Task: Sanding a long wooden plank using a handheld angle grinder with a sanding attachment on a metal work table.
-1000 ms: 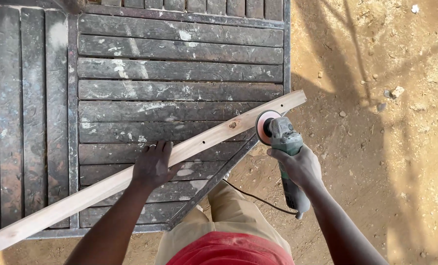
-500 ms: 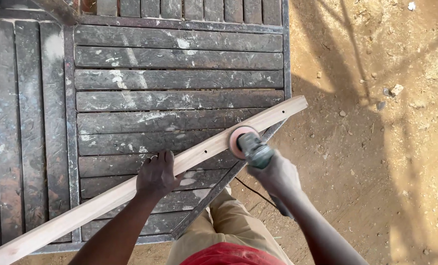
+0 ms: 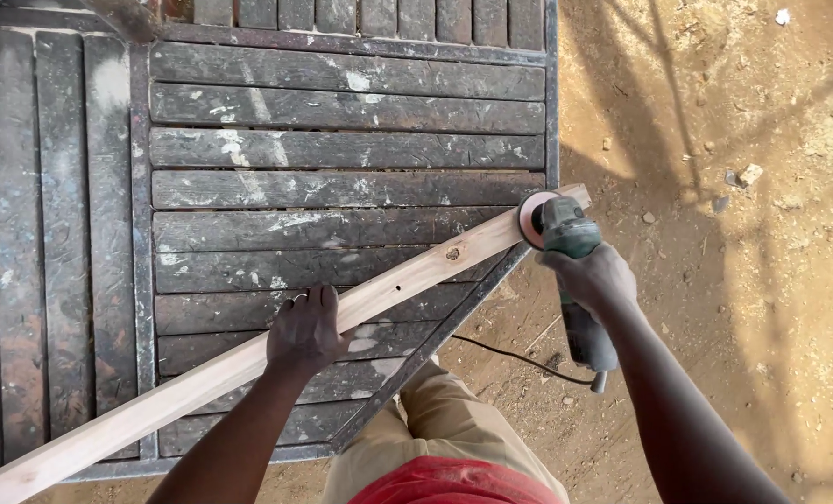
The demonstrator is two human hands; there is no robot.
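No pkgs, labels or signs in view. Left hand [image 3: 306, 329] presses flat, fingers spread, on pale wood strip [image 3: 248, 359] lying diagonally across dark slatted table [image 3: 342, 103]. Right hand [image 3: 592, 275] fingers wrapped round green grinder [image 3: 571, 252], disc at strip's far end; vs 0.5 s ago, grinder has slid outward along the strip.

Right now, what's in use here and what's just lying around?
In use:
left hand pressing on the wood strip
right hand holding the grinder, disc at the strip's end
cord
slatted table under the strip

Lying about:
stones on the dirt
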